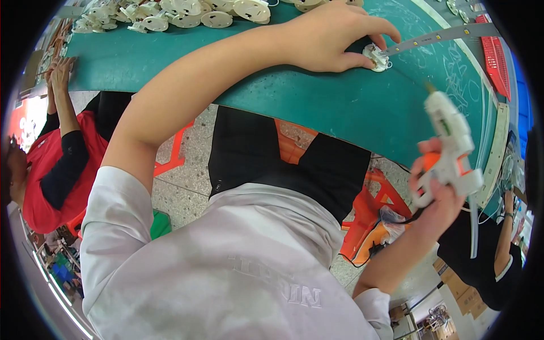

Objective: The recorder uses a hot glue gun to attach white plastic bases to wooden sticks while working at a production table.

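My left hand (331,39) reaches across the green tabletop. Its thumb and fingers close around a small white plastic part (376,58) lying on the table. A pale LED strip (433,39) with small yellow chips runs from that part toward the right edge. In my right hand (439,190) is a white hot glue gun (450,130) with an orange trigger, its nozzle tilted up toward the table. From the gun's back end sticks a translucent glue stick (474,232). The gun is apart from the white part, and slightly blurred.
Piles of round white plastic parts (218,18) lie along the table's far left. A red basket (495,65) stands at the right. Co-workers sit on both sides, one in a red vest (65,175). Orange stools (368,215) are under the table (294,96).
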Motion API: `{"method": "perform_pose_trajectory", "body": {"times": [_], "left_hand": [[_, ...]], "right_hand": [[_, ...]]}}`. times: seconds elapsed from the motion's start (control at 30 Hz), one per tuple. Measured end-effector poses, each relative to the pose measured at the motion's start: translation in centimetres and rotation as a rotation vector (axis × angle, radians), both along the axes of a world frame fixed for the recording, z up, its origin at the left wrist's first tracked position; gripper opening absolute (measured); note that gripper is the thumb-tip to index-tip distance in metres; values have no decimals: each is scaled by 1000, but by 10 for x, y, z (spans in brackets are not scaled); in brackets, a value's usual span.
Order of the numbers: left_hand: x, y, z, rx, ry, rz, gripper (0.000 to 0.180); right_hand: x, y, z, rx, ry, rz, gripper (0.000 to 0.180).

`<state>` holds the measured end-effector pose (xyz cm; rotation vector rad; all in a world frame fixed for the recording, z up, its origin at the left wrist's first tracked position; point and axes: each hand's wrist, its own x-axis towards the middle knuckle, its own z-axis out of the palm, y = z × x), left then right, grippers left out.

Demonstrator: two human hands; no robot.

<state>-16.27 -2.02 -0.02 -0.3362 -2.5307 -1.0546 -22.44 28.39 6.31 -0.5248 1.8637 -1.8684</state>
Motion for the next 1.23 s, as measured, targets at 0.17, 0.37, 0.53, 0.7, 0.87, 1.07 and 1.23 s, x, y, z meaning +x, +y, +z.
{"method": "perform_pose_trajectory", "body": {"times": [0.17, 0.37, 0.53, 0.7, 0.87, 1.07, 1.23], "left_hand": [[-3, 4, -3, -10, 8, 30, 51], [-4, 10, -15, -100, 99, 155, 48], [-5, 10, -17, -85, 105, 160, 49], [-4, 11, -13, -96, 111, 159, 49], [-1, 11, -8, -85, 69, 144, 50], [-2, 9, -8, -78, 72, 143, 50], [0, 8, -7, -90, 55, 147, 50]], "right_hand": [[38, -17, -22, 355, 319, 84, 35], [34, -37, -23, 535, 562, 100, 25], [32, -39, -28, 536, 574, 115, 21], [30, -43, -29, 520, 581, 132, 16], [28, -41, -37, 519, 634, 121, 14], [28, -39, -35, 491, 564, 123, 12], [29, -43, -36, 489, 627, 138, 12]]}}
